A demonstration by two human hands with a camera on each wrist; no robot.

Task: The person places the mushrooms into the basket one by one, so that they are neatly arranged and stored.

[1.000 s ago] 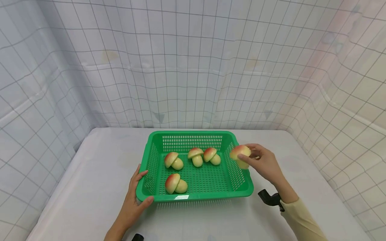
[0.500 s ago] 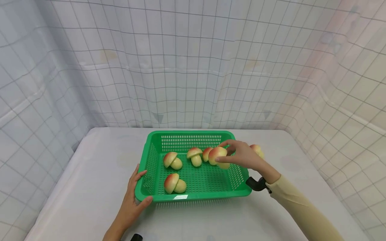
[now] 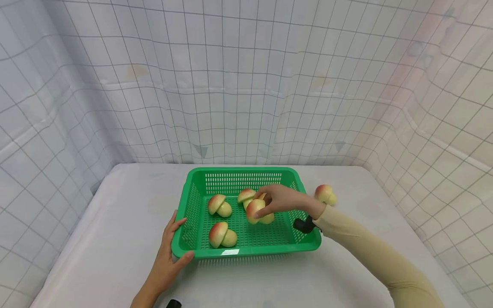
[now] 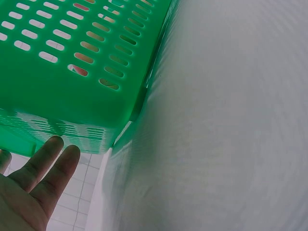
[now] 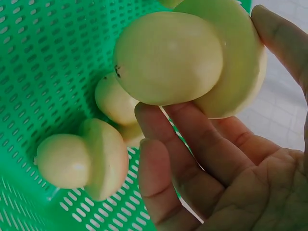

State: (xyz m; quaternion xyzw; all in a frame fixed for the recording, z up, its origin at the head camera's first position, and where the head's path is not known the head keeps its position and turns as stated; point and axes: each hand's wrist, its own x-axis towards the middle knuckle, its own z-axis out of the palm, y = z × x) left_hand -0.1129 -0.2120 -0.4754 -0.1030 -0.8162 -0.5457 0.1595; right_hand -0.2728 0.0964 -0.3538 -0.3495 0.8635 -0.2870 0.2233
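Note:
My right hand (image 3: 279,199) pinches a toy mushroom (image 3: 255,211) with a red-yellow cap over the green basket (image 3: 269,249). In the right wrist view, the thumb and fingers hold this mushroom (image 5: 168,57) by its cap, with its rounded pale stem pointing away. In the basket lie similar mushrooms: one at the back left (image 3: 219,205), one at the front left (image 3: 222,235), and one at the back middle (image 3: 245,195), partly covered by the held one. My left hand (image 3: 167,252) rests against the basket's front-left corner, thumb on the front rim, fairly straight fingers (image 4: 60,175) along the side.
Another toy mushroom (image 3: 325,194) sits on the white-covered table (image 3: 115,231), right of the basket and close behind my right forearm. White checked curtains (image 3: 239,85) hang behind the table and at both sides.
My right hand has carried the mushroom leftward from the basket's right rim to above its middle. The mushroom on the table has come into view. The left hand stays at its corner.

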